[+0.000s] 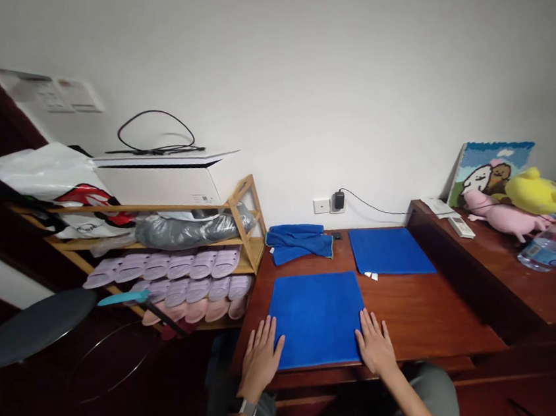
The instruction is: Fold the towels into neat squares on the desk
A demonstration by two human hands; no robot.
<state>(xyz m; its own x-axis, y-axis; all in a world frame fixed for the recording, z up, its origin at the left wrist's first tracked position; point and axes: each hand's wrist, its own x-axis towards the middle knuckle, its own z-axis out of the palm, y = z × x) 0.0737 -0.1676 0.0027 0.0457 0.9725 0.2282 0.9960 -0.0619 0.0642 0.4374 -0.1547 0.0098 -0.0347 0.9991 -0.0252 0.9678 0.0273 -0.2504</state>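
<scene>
A blue cloth [316, 318] lies spread flat near the front edge of the brown wooden table [410, 314]. My left hand [261, 358] rests at its left edge, palm down, fingers stretched out. At the cloth's right edge lies my right hand [376, 343], also flat with the fingers apart. Neither hand holds anything. Behind and to the right, a second blue cloth [390, 250] is laid flat, with small white tags at its front edge. Crumpled blue cloths [299, 242] are heaped at the table's back left corner.
Left of the table stands a wooden rack [248, 231] with several purple slippers [180, 264] and a white box [162, 179] on top. A round dark stool [37, 328] is nearby. On the right ledge are plush toys [533, 192], a remote [461, 226] and a plastic bottle [549, 246].
</scene>
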